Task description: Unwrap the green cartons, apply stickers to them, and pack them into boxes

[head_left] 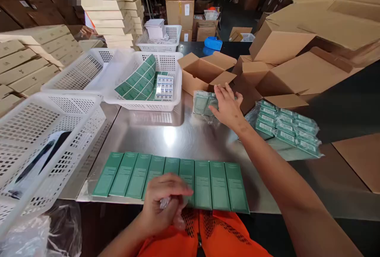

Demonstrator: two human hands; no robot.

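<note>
A row of several slim green boxes (202,181) lies side by side along the near edge of the metal table. Over the middle of that row, my left hand (166,199) is closed on a crumpled piece of clear plastic wrap (179,220). Farther off, my right hand (228,104) rests with fingers spread on a small plastic-wrapped pack of green boxes (202,102), beside an open brown carton (197,77). To the right of my right forearm sits a larger wrapped stack of green boxes (287,126), white labels showing on their ends.
White baskets (142,105) stand at the left; one holds green label sheets (139,80) and a white label sheet (165,86). Large open cartons (297,71) crowd the right. Cream boxes (35,51) are stacked at far left. Part of another person shows behind them.
</note>
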